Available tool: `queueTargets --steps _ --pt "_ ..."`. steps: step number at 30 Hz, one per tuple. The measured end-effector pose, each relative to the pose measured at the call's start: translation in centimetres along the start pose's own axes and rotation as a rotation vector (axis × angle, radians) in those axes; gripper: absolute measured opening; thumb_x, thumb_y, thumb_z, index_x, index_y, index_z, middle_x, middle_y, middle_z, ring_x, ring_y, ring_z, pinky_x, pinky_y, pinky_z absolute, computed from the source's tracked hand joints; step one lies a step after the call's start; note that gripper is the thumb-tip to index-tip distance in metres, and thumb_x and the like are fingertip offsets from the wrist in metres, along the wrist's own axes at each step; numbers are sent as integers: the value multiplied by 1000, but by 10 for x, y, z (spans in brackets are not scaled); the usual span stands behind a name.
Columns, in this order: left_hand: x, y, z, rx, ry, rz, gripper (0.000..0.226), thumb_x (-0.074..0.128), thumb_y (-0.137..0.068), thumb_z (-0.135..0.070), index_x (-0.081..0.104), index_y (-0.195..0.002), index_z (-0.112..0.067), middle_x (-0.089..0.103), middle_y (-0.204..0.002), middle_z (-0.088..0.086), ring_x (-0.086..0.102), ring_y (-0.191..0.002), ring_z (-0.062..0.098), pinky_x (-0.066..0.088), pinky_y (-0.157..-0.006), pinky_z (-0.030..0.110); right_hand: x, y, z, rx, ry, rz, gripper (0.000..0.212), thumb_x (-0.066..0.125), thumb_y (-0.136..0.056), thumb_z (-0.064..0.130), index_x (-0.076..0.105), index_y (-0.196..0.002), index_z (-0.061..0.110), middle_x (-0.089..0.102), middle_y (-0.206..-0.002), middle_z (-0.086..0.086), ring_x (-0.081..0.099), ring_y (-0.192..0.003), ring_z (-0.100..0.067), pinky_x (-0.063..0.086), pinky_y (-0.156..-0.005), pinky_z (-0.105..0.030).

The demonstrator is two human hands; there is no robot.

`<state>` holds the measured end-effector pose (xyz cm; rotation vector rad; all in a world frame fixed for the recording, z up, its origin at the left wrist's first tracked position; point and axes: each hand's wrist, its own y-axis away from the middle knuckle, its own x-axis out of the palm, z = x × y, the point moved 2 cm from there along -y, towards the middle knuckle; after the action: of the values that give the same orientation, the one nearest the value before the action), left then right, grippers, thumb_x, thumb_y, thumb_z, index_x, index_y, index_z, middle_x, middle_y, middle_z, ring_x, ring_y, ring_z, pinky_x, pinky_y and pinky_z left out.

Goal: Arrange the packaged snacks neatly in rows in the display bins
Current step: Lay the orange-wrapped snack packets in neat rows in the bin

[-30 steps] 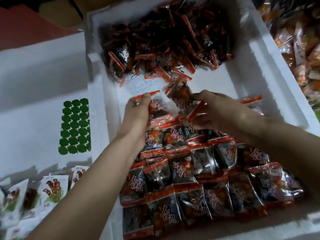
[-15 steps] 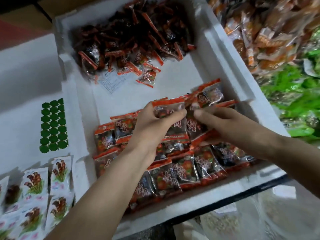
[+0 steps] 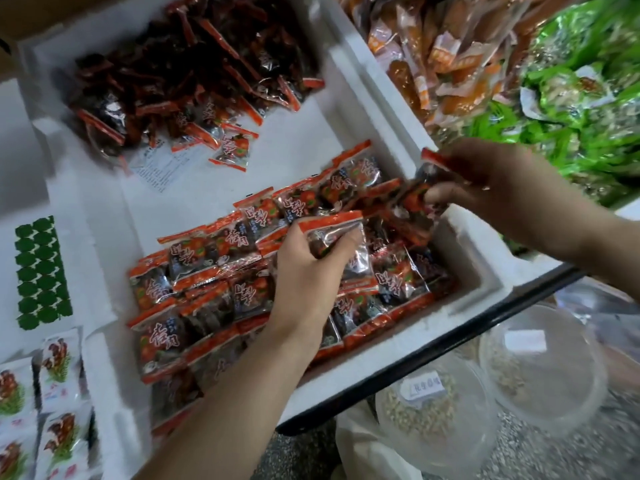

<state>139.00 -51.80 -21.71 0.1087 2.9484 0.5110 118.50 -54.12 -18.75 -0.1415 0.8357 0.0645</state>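
Inside the foam bin (image 3: 464, 271), the laid rows (image 3: 194, 268) fill its near half, and the loose pile (image 3: 187, 71) lies at its far end. Over the bin's middle, the left grip (image 3: 304, 278) pinches one snack packet (image 3: 332, 232), fingers curled round it. At the bin's right wall, the right grip (image 3: 502, 188) pinches further packets (image 3: 420, 192); we cannot tell how many. We judge each packet light, soft and slick-filmed. Take it across the flat faces near the orange seal, without crushing the contents.
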Motion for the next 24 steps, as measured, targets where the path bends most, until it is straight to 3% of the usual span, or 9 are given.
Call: queueTargets --steps 3,6,9,11,13,15,18,20,24 --pt "2 0 0 -2 0 14 27 68 -85 -26 59 -109 -15 70 -100 0 66 -96 16 50 -92 43 1 2 -10 -166 342 329 30 61 -85 32 60 -113 22 58 -88 4 57 -81 -17 44 -75 -31" --pt "6 2 1 14 -23 41 25 67 -86 -25 60 -108 -14 70 -99 0 66 -94 16 50 -91 41 18 10 -19 -255 601 515 36 49 -92 39 52 -125 24 57 -103 1 47 -91 -13 41 -85 -29" --pt "9 4 2 18 -36 36 25 68 -86 -24 60 -106 -13 69 -97 1 66 -91 15 51 -88 38 35 16 -18 -451 787 424 29 54 -87 36 63 -104 13 65 -92 -2 54 -88 -23 46 -73 -35" --pt "9 4 4 13 -47 30 28 69 -85 -26 59 -106 -12 69 -97 3 66 -92 19 51 -90 43 38 21 -18 -476 786 307 34 40 -88 33 66 -92 11 66 -83 -3 56 -81 -24 44 -68 -35" --pt "8 4 5 10 -48 30 30 70 -83 -28 60 -107 -12 70 -98 4 66 -93 21 50 -90 48 40 28 -21 -470 783 251 40 29 -88 27 63 -97 8 62 -87 -7 54 -82 -27 41 -70 -39" --pt "7 4 6 17 -48 42 31 70 -84 -29 60 -107 -12 70 -98 3 67 -93 20 51 -89 45 39 31 -21 -466 788 213 38 30 -88 22 59 -108 6 59 -98 -11 53 -88 -30 40 -76 -40" --pt "5 5 10 31 -41 44 26 69 -85 -26 58 -104 -11 68 -85 -3 65 -75 4 51 -70 16 33 35 -24 -419 833 244 44 62 -78 28 61 -115 3 61 -103 -14 57 -90 -33 50 -76 -41" --pt "4 7 10 30 -51 56 19 68 -86 -23 56 -96 -13 62 -71 -12 58 -59 -4 43 -54 6 32 37 -23 -371 801 329 58 79 -65 21 62 -117 3 62 -104 -13 58 -92 -32 54 -74 -38" --pt "9 9 13 4 -161 150 12 66 -86 -22 57 -94 -22 68 -83 -8 65 -68 0 47 -57 10 33 43 -9 -309 656 473 69 48 -86 -4 21 -147 16 31 -143 0 38 -127 -16 37 -96 -21"
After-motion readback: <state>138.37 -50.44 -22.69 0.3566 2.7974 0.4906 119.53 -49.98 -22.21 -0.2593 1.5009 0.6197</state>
